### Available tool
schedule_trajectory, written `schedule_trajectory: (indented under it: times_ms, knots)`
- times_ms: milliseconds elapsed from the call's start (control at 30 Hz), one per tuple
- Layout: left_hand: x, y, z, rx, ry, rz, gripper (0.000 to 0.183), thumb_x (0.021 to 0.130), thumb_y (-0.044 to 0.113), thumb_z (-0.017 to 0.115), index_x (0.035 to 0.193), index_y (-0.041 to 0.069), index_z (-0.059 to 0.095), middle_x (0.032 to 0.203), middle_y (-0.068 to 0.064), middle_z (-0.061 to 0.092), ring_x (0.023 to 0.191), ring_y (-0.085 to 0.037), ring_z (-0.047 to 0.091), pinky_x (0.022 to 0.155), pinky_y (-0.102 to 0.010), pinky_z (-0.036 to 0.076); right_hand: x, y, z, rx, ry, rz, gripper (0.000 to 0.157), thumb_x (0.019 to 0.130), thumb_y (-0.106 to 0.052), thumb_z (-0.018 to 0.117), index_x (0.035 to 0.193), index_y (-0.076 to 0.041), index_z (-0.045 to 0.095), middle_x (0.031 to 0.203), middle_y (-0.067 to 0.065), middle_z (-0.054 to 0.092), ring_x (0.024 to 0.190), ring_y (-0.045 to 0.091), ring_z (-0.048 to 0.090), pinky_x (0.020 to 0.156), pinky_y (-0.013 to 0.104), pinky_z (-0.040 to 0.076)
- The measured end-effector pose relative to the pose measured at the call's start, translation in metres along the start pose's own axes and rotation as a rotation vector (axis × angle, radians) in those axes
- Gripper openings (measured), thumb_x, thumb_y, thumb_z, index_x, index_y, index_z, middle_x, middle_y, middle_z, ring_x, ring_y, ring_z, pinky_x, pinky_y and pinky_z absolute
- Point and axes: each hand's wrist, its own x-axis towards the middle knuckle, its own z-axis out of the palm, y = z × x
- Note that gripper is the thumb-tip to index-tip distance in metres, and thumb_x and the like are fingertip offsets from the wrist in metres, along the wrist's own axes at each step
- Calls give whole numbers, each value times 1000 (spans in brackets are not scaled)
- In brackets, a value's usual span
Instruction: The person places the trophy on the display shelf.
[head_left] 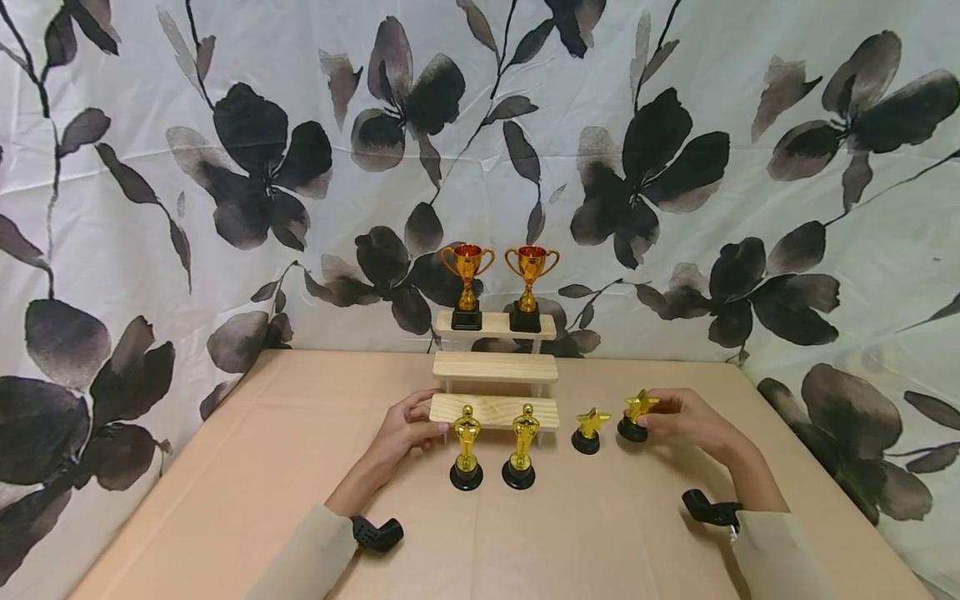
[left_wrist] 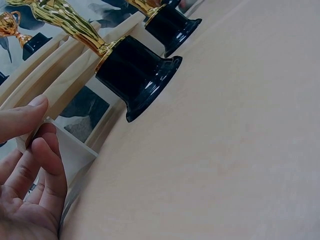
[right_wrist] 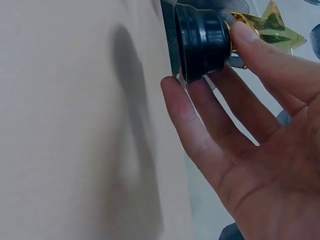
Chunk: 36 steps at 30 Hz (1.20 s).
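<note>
My left hand (head_left: 401, 432) pinches the left end of the lowest tier of a wooden three-tier display stand (head_left: 495, 367). In the left wrist view the thumb lies on top of the board (left_wrist: 70, 87), with curled fingers below. My right hand (head_left: 693, 421) holds a gold star trophy (right_wrist: 202, 42) between thumb and fingers, the thumb at the neck above its black base. A second star trophy (head_left: 588, 432) stands on the table just left of it. Two gold figure statuettes, a left one (head_left: 467, 450) and a right one (head_left: 521, 448), stand before the stand.
On the top tier stand two gold cup trophies, one at left (head_left: 467, 287) and one at right (head_left: 528, 287). The middle tier (head_left: 495, 367) is bare wood. A floral cloth (head_left: 525, 125) hangs behind the tan table (head_left: 300, 467).
</note>
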Motion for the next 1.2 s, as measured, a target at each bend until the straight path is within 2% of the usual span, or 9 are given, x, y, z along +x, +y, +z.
schedule_trajectory:
  times_ms: [267,567,767,967,1200]
  knots:
    - [2,1,0,-17,-17,10,75,87,6,78,153,4,44,85,5,66,66,-11,56,58,-22,49,1,-11,-6,-1,37,3,33,97,-14,71,122,7,66,107,8,73,93,8,69,82,32,62]
    - [3,1,1,-21,-17,9,74,87,6,78,153,5,44,87,4,68,67,-11,56,59,-23,49,2,-24,-10,-4,49,-9,30,97,-16,73,117,6,66,104,9,72,92,11,72,83,31,62]
    - [2,1,2,-23,-9,2,74,87,6,78,153,6,45,87,4,68,67,-11,56,59,-23,49,2,-34,-10,8,53,-7,32,97,-15,72,118,8,65,104,9,72,93,11,72,84,36,63]
    - [3,-1,1,-19,-8,-6,74,87,6,78,153,5,45,87,3,68,66,-10,56,59,-23,49,2,-42,-8,3,70,-11,31,97,-13,72,118,8,64,102,6,72,93,10,72,83,33,63]
    - [2,-2,0,-15,-11,-2,75,87,6,79,153,4,44,89,3,68,69,-11,56,60,-23,49,0,-55,-5,-1,112,-13,37,97,-15,73,124,9,63,105,14,72,91,10,73,81,34,63]
